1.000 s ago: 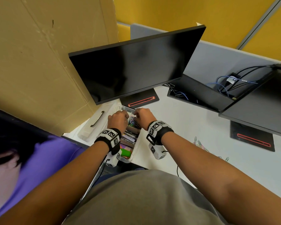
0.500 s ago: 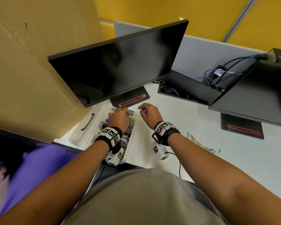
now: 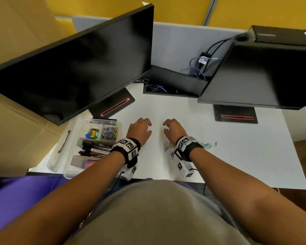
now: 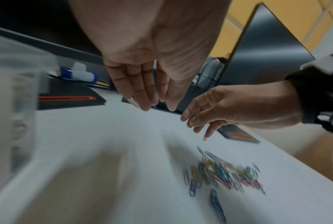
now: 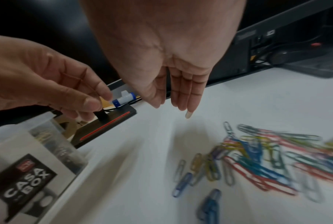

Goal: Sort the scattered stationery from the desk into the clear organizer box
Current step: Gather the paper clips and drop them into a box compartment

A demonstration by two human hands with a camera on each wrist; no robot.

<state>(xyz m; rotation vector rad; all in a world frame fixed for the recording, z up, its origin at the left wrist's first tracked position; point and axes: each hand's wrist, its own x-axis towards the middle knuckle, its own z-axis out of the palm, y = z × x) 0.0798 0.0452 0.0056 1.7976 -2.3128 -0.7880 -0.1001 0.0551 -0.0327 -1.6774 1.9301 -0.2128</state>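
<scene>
Yellow walls and a grey partition are backing a white desk (image 3: 237, 156), where two black monitors (image 3: 78, 64) are standing along the far edge. Near the front-left corner, the clear plastic organizer box (image 3: 119, 123) is sitting open, already holding black markers (image 3: 94, 147) in its middle section and a heap of coloured paper clips (image 3: 109, 133) in its far right compartment.

Half a second ago both hands were working at that box; now they are hovering over bare desk to its right, so a batch has apparently just been dropped in. The left hand (image 3: 139, 130) is hanging empty with fingers loosely extended, just right of the box. The right hand (image 3: 173, 129) is likewise empty, fingers relaxed and slightly curled.

A scattered pile of coloured metal paper clips (image 5: 257, 159) is still lying loose toward the desk's front edge, under and beside the right wrist. Judging from this, the sorting is not finished: the hands are probably heading back for another pinch of clips.
</scene>
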